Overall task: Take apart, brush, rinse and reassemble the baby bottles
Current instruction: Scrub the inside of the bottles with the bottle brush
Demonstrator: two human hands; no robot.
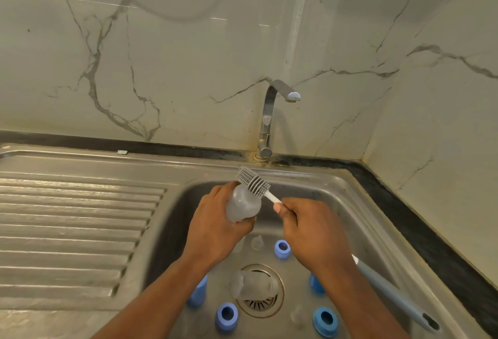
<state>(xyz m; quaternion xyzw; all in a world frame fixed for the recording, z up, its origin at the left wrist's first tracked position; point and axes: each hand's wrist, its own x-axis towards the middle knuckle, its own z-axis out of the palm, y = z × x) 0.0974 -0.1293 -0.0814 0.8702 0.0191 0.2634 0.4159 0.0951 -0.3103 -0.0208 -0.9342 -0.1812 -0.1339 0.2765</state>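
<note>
Left hand (215, 226) has its grip wrapped round a clear bottle (242, 203), held up over the sink (358, 203). Right hand (310, 233) grip is clenched on the brush (253, 182) shaft, with the grey bristle head outside the bottle, against its far end. Down in the basin, another clear bottle (252, 284) lies over the drain, with blue collars (282, 249) scattered around.

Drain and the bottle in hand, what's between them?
Head view: what looks like a clear teat stands between them, beside a blue ring.
</note>
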